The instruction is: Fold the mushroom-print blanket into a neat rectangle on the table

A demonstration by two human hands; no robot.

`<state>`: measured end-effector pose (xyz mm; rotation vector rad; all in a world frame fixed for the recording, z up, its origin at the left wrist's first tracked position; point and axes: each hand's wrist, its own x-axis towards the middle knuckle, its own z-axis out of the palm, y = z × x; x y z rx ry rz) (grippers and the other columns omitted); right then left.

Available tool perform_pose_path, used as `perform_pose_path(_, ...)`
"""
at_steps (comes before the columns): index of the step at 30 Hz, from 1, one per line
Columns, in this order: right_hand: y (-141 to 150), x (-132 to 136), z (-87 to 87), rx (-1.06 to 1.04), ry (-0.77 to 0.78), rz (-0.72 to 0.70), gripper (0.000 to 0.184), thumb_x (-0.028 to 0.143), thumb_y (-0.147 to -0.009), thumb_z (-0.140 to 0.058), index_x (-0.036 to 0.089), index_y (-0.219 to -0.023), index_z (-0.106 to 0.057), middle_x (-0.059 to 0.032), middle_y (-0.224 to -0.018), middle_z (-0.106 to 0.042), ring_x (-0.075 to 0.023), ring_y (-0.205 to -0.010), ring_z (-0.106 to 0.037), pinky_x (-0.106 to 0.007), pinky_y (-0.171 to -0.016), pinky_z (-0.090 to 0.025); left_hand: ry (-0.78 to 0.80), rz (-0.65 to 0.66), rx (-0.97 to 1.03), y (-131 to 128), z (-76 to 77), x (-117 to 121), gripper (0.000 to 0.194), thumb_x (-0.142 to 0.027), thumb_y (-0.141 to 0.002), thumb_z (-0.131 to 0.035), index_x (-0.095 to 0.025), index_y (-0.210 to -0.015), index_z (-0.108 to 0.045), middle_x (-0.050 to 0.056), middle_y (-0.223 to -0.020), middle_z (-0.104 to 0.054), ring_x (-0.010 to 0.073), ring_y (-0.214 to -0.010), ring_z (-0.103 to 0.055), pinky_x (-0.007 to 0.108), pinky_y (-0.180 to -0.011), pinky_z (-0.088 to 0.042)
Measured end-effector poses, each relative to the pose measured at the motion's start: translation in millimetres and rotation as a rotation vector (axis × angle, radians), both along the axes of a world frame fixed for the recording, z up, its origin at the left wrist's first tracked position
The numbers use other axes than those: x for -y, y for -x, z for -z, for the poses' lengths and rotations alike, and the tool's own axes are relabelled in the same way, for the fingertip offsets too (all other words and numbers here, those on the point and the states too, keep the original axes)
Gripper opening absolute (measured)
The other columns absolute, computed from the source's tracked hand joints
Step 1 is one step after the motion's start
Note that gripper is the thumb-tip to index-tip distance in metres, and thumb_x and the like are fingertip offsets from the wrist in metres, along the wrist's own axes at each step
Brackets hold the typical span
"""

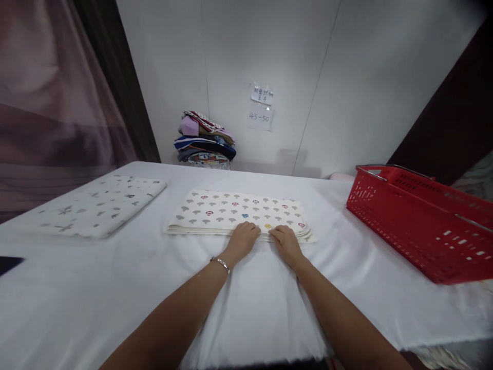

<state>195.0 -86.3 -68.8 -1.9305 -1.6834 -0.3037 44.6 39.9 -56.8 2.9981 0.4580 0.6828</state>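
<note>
A folded cream cloth with a mushroom print (231,208) lies flat in the middle of the white table (115,288). My left hand (243,239) and my right hand (284,241) rest side by side on its near edge, fingers curled onto the fabric and gripping the folded layers. A thin bracelet (220,263) sits on my left wrist.
A second folded patterned cloth (100,205) lies at the table's left. A red plastic basket (423,221) stands at the right edge. A pile of folded clothes (204,141) sits at the back against the wall, beside paper labels (262,105). A dark object (8,263) shows at far left.
</note>
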Motion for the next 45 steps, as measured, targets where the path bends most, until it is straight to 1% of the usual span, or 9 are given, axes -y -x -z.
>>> perform_pose_path(5, -0.4, -0.6, 0.7, 0.005, -0.027, 0.001, 0.022, 0.018, -0.091, -0.046, 0.021, -0.097, -0.067, -0.0055, -0.089, -0.062, -0.0183, -0.084, -0.053, -0.033, -0.076, -0.04, 0.002, -0.025, -0.021, -0.9, -1.7, -0.1, 0.013, -0.015, -0.088, -0.047, -0.019, -0.085, -0.059, 0.003, -0.085, -0.058, 0.0174, -0.083, -0.049, 0.032, -0.073, -0.037)
perform_pose_path(14, 0.7, 0.7, 2.1, 0.103, -0.029, 0.01, 0.023, 0.015, -0.091, -0.043, 0.018, -0.104, -0.062, -0.0077, -0.093, -0.062, -0.0201, -0.086, -0.052, -0.033, -0.078, -0.04, -0.025, -0.026, 0.018, -3.1, 6.7, -2.9, 0.011, -0.014, -0.088, -0.046, -0.019, -0.084, -0.056, 0.003, -0.083, -0.057, 0.017, -0.081, -0.048, 0.032, -0.073, -0.037)
perform_pose_path(17, 0.7, 2.2, 1.5, 0.116, -0.038, 0.016, 0.022, 0.013, -0.091, -0.043, 0.018, -0.098, -0.063, -0.0079, -0.095, -0.063, -0.0204, -0.087, -0.052, -0.034, -0.078, -0.041, -0.011, -0.022, 0.013, -2.1, 4.9, -2.8, 0.013, -0.015, -0.089, -0.045, -0.019, -0.084, -0.057, 0.003, -0.083, -0.057, 0.0172, -0.081, -0.049, 0.032, -0.073, -0.037)
perform_pose_path(19, -0.2, 2.7, 2.0, 0.125, -0.039, 0.009, 0.021, 0.013, -0.09, -0.043, 0.019, -0.094, -0.063, -0.0076, -0.096, -0.063, -0.0203, -0.088, -0.053, -0.033, -0.078, -0.041, 0.01, -0.01, 0.019, -1.5, 5.3, -4.2, 0.014, -0.016, -0.089, -0.044, -0.019, -0.089, -0.058, 0.003, -0.085, -0.058, 0.0173, -0.083, -0.05, 0.032, -0.074, -0.038)
perform_pose_path(23, -4.3, 3.0, 5.6, 0.13, -0.039, -0.001, 0.021, 0.011, -0.089, -0.045, 0.019, -0.095, -0.063, -0.0076, -0.097, -0.063, -0.0205, -0.089, -0.054, -0.034, -0.078, -0.043, 0.058, 0.017, 0.081, -0.2, 12.0, -10.2, 0.017, -0.018, -0.09, -0.045, -0.019, -0.103, -0.055, 0.004, -0.093, -0.061, 0.0179, -0.09, -0.052, 0.032, -0.079, -0.039)
perform_pose_path(25, -6.3, 3.3, 7.5, 0.128, -0.044, -0.001, 0.022, 0.011, -0.088, -0.045, 0.02, -0.097, -0.063, -0.0072, -0.097, -0.063, -0.0205, -0.089, -0.054, -0.034, -0.078, -0.043, 0.066, 0.023, 0.096, 1.2, 14.2, -12.4, 0.016, -0.019, -0.091, -0.043, -0.019, -0.102, -0.055, 0.004, -0.094, -0.061, 0.0175, -0.091, -0.052, 0.032, -0.08, -0.039)
perform_pose_path(30, -6.8, 4.7, 6.0, 0.129, -0.04, -0.009, 0.025, 0.01, -0.088, -0.043, 0.021, -0.098, -0.064, -0.0074, -0.097, -0.064, -0.0201, -0.088, -0.055, -0.034, -0.077, -0.044, 0.038, -0.016, 0.077, 7.4, 6.6, -10.5, 0.012, -0.019, -0.09, -0.044, -0.019, -0.086, -0.056, 0.003, -0.088, -0.06, 0.0168, -0.086, -0.052, 0.032, -0.078, -0.039)
perform_pose_path(36, -4.3, 6.6, -0.3, 0.096, -0.023, -0.033, 0.022, 0.012, -0.089, -0.044, 0.02, -0.096, -0.064, -0.0076, -0.096, -0.064, -0.0204, -0.088, -0.055, -0.033, -0.077, -0.044, 0.029, -0.035, 0.04, 9.7, -2.6, -5.6, 0.011, -0.019, -0.089, -0.047, -0.019, -0.088, -0.058, 0.004, -0.088, -0.059, 0.0174, -0.087, -0.051, 0.031, -0.076, -0.039)
perform_pose_path(45, -3.2, 10.4, -4.2, 0.059, -0.022, -0.07, 0.019, 0.017, -0.09, -0.046, 0.019, -0.098, -0.063, -0.0078, -0.099, -0.063, -0.02, -0.091, -0.055, -0.033, -0.078, -0.044, 0.035, -0.016, 0.022, 9.6, -2.1, -7.4, 0.017, -0.02, -0.091, -0.043, -0.019, -0.086, -0.06, 0.004, -0.086, -0.057, 0.0173, -0.085, -0.049, 0.032, -0.076, -0.038)
